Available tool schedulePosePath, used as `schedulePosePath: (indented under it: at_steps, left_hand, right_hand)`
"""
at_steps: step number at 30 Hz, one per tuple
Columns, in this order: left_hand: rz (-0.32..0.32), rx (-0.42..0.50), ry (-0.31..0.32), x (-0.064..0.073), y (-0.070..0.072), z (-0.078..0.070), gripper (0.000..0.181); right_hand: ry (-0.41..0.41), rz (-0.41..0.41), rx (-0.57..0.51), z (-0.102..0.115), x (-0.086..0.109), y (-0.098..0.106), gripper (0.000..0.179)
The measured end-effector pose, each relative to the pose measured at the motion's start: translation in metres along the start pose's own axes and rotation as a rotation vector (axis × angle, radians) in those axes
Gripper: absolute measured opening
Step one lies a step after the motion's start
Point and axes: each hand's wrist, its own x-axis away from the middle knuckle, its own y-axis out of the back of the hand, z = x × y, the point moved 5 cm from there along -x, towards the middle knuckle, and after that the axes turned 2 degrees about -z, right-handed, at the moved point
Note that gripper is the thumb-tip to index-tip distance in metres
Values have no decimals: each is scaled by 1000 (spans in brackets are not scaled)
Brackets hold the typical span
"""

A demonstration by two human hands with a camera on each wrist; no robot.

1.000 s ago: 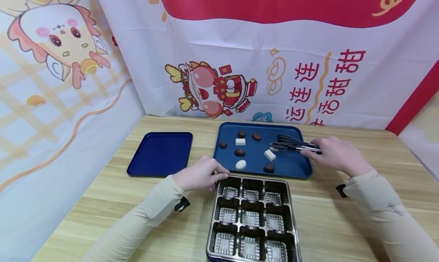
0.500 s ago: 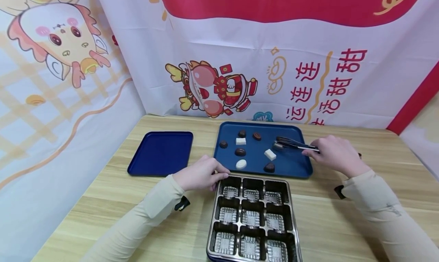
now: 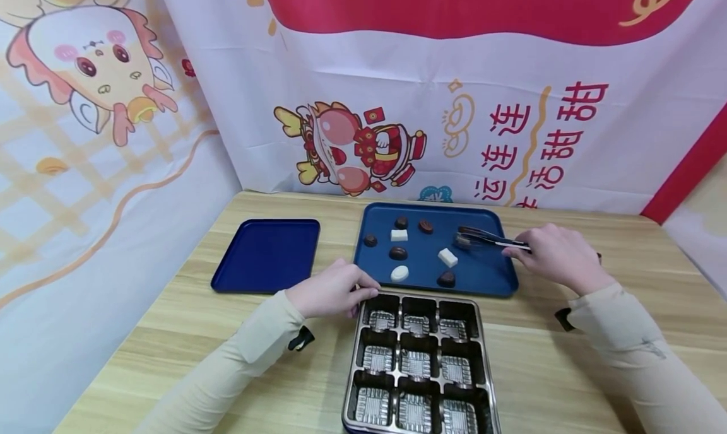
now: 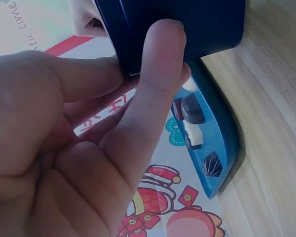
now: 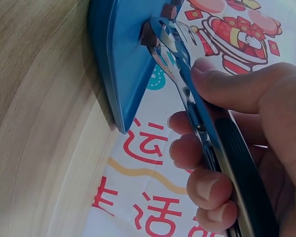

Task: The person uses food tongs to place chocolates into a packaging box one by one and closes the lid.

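My right hand [image 3: 553, 254] grips a pair of serving tongs [image 3: 494, 237] by its handles. The tongs' metal heads are close together around a dark chocolate [image 5: 149, 33] over the right part of the blue tray [image 3: 488, 282]. In the right wrist view the fingers curl under the tongs, with the thumb along the top. My left hand [image 3: 335, 287] pinches the far left corner of a dark blue box [image 4: 202, 29]. Inside that box lies a brown plastic insert [image 3: 417, 336] divided into several square compartments, with no chocolate in them.
Several brown chocolates [image 3: 398, 253] and white chocolates [image 3: 447, 257] lie spread on the blue tray. A smaller navy tray [image 3: 267, 254] rests at the left of the wooden table [image 3: 272, 371]. A printed cloth [image 3: 227, 55] hangs behind the table.
The tongs, spread apart a second ago, have closed around the dark chocolate at the tray's right. The left hand and the box stay where they were.
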Motion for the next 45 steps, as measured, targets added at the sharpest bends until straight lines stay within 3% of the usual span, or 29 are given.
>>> schedulePosePath:
  at_steps: [8, 16, 22, 29, 45]
  left_hand:
    - [47, 57, -31, 1, 0, 2, 23]
    - [101, 120, 9, 1, 3, 7, 23]
    - [68, 209, 34, 0, 6, 11, 19]
    - [9, 173, 32, -2, 6, 10, 16]
    - [3, 171, 42, -3, 6, 8, 16]
  right_hand:
    - [7, -22, -15, -1, 1, 1, 34]
    - [12, -38, -18, 0, 1, 4, 33]
    - [13, -57, -13, 2, 1, 7, 36]
    - [24, -76, -9, 6, 2, 9, 36]
    - [80, -129, 7, 20, 5, 21, 36]
